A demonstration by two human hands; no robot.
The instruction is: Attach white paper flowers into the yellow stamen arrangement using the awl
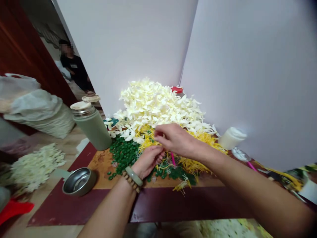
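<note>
Low over the middle of the table, my left hand (150, 160) has its thumb and fingers pinched together, a bangle and a bead bracelet on its wrist. Just above and right of it is my right hand (172, 137), fingers curled and closed. Whatever either hand pinches is too small or hidden to name. Beneath and around them lie yellow artificial flower stamens (193, 165) and small green plastic pieces (125, 153). A pink stick (173, 159) shows below my right hand. Behind rises a heap of white artificial petals (158, 102).
A green thermos (92, 127) and a metal-lined cup (80, 181) stand at the left. On the right are a white jar-like container (231, 137) and loose tools (284, 180). Walls close off the back. Sacks (39, 109), more petals (37, 165) and a person (75, 69) are at left.
</note>
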